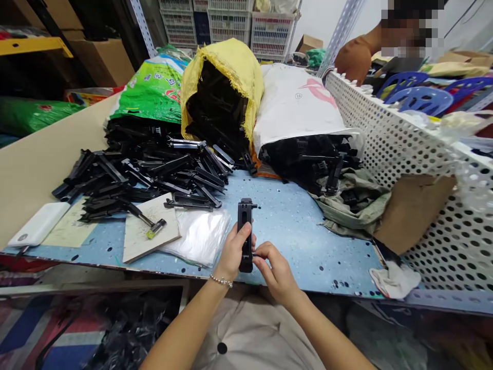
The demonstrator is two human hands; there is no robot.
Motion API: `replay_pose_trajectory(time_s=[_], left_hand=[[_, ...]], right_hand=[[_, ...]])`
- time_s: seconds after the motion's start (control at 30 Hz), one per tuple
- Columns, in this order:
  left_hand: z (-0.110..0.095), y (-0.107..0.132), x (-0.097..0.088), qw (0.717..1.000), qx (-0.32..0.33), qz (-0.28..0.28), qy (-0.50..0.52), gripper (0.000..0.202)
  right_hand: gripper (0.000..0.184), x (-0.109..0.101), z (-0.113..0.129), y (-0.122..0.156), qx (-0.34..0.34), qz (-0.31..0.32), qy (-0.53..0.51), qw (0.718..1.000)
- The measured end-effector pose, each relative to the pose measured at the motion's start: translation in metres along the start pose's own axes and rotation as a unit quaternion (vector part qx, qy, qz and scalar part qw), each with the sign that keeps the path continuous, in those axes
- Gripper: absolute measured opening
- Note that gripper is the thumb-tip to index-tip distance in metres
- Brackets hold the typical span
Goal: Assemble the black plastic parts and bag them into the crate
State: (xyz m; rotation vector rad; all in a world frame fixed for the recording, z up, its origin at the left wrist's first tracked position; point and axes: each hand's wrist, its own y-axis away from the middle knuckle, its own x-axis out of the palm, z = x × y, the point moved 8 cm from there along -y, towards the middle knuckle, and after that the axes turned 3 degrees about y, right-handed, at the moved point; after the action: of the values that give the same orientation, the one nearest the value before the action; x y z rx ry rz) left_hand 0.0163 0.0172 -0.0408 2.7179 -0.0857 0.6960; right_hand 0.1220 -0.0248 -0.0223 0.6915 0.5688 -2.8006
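A long black plastic bracket (245, 209) stands upright near the table's front edge, a small peg jutting from the right of its top. My left hand (232, 253) is wrapped round it, thumb across its front. Low on the bracket's right side, my right hand (279, 272) pinches with thumb and forefinger at something too small to make out. A heap of similar black parts (169, 172) lies to the left. Nearer to my left hand are a stack of clear plastic bags (202, 234) and a small hammer (154, 226) resting on a pale board (138, 246).
Behind the heap, a green sack (154, 87), a yellow sack (250, 67) and a white sack (296, 103) spill black parts. A perforated white wall (416, 154) borders the right side, near cardboard (418, 205) and a white glove (396, 280). Another person (356, 56) is beyond it.
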Motion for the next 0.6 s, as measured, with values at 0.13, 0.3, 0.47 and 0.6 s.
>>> replay_pose_trajectory(time_s=[0.13,0.3,0.47,0.6], left_hand=[[0.005,-0.001,0.005,1.000,-0.006,0.003,-0.023,0.051],[0.000,-0.002,0.009,1.000,-0.008,0.017,-0.025,0.045],[-0.005,-0.007,0.008,0.998,0.012,0.035,-0.058,0.040],[-0.022,-0.010,0.018,0.981,0.091,0.095,-0.140,0.046]], right_hand=[[0.021,0.003,0.001,0.003,-0.023,0.045,0.063,0.997],[0.024,-0.006,0.016,-0.010,-0.086,0.104,0.121,0.984],[0.026,-0.007,0.015,-0.017,-0.032,0.149,0.092,0.984],[0.035,0.006,-0.014,-0.014,0.159,0.135,-0.152,0.966]])
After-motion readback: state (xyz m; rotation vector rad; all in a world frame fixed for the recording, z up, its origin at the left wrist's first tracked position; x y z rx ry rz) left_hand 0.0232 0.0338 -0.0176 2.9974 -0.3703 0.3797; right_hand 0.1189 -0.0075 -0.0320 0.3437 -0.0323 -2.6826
